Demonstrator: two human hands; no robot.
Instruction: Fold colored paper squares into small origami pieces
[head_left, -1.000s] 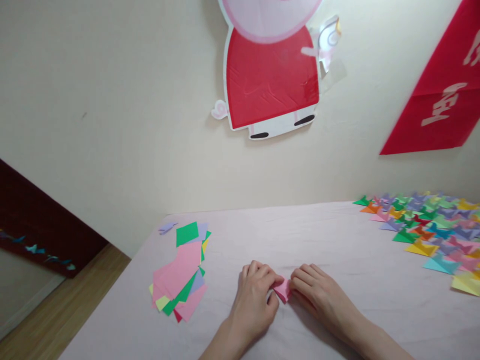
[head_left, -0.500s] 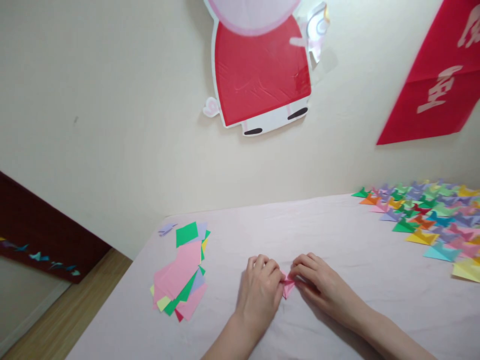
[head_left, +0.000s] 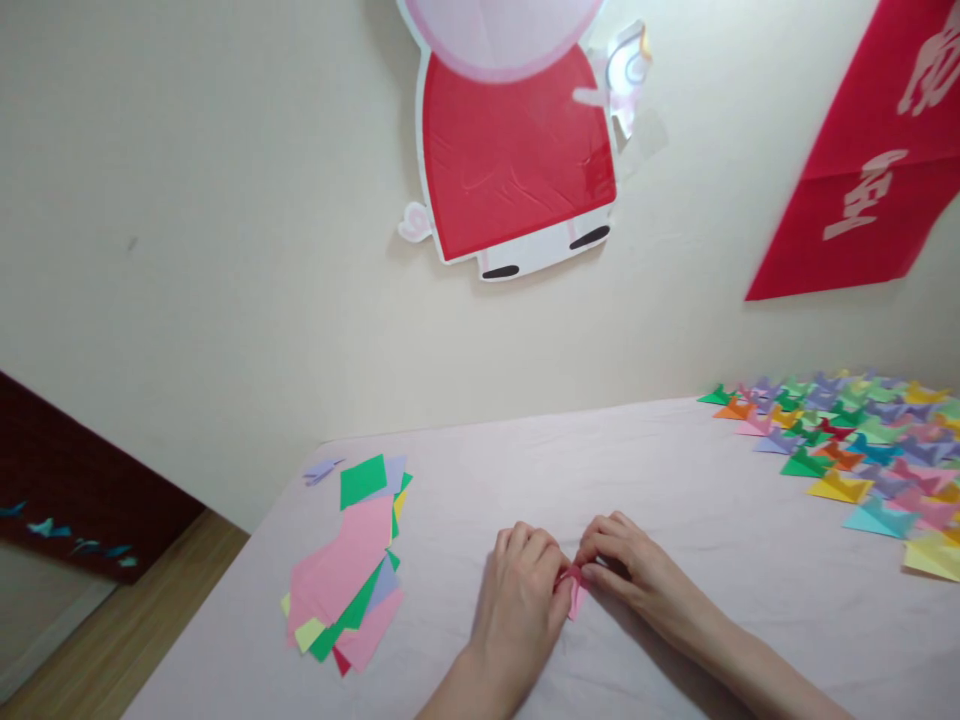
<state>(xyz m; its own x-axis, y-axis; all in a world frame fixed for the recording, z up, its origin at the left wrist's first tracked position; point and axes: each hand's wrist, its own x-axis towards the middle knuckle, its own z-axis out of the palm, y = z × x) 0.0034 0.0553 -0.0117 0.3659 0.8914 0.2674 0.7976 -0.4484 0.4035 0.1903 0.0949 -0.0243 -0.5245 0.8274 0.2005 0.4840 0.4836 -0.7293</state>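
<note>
A small folded pink paper piece [head_left: 574, 590] lies on the pale pink table [head_left: 675, 480], pinched between both of my hands. My left hand [head_left: 521, 590] has its fingers curled over the piece's left side. My right hand [head_left: 626, 565] presses its fingertips on the right side. Most of the paper is hidden under the fingers.
A loose stack of coloured paper squares [head_left: 349, 570] lies to the left, with a small lilac folded piece [head_left: 322, 468] behind it. Several folded coloured paper shapes [head_left: 862, 450] cover the table's right end. The wall behind carries a cartoon cutout [head_left: 517, 130] and a red banner [head_left: 862, 170].
Both hands have closed in on the pink piece, so less of it shows. The view has shifted slightly.
</note>
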